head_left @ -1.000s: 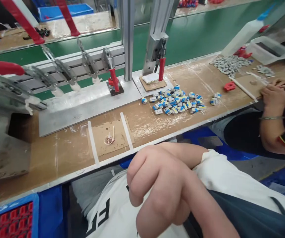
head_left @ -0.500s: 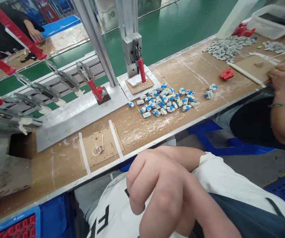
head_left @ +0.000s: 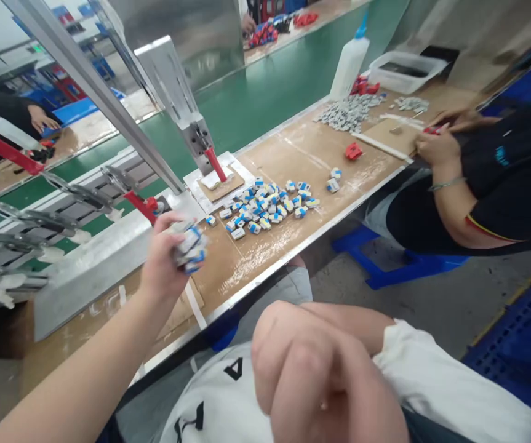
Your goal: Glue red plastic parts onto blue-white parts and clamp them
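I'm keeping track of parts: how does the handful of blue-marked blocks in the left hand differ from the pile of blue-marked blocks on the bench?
The handful of blocks is held in the left hand; the pile of blocks rests on the bench. The handful is bunched tightly, while the pile spreads loosely. The handful shows fewer blocks than the pile. Both show pale bodies with blue marks.
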A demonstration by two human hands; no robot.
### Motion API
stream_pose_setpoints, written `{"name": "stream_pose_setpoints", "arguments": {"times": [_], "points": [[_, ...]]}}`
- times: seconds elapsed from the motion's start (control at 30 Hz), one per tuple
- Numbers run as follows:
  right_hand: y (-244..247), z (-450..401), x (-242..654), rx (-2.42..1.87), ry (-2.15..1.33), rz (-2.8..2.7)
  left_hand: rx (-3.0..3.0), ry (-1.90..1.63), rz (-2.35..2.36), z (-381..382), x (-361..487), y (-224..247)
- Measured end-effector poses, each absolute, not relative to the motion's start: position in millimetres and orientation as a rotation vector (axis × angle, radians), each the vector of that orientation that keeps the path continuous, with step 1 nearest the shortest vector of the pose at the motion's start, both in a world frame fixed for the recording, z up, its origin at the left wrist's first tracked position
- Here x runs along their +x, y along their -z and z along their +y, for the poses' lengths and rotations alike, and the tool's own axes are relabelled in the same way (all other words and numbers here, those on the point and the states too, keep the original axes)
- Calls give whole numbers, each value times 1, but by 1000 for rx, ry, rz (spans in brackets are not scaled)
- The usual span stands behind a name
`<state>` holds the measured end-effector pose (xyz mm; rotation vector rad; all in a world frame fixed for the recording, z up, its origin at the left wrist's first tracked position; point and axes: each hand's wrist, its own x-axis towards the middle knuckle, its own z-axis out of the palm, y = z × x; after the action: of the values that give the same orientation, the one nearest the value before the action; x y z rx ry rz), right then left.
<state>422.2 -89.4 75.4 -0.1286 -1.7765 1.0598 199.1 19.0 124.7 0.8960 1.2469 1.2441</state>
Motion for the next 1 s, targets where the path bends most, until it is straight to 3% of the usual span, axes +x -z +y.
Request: {"name": "stream_pose_setpoints", "arguments": {"times": [0.1, 0.23, 0.37, 0.67, 0.87, 1.0], "points": [[-52, -44, 449, -381, -814, -1502, 1315, -1156, 1287, 87, 239, -99], [-17, 60, 523, -1206, -244, -1063, 2282, -850, 1358, 134, 268, -75], [22, 121, 577, -1638, -204, -1257, 2789, -393, 1346, 144, 276, -57], [50, 127, 520, -1604, -285, -1552, 3089, -56, 1322, 128, 278, -54], [47, 131, 487, -1576, -239, -1628, 2901, -204, 1595, 106, 288, -37], [40, 143, 523, -1611, -129, -1444, 2807, -375, 1696, 89, 292, -35]]}}
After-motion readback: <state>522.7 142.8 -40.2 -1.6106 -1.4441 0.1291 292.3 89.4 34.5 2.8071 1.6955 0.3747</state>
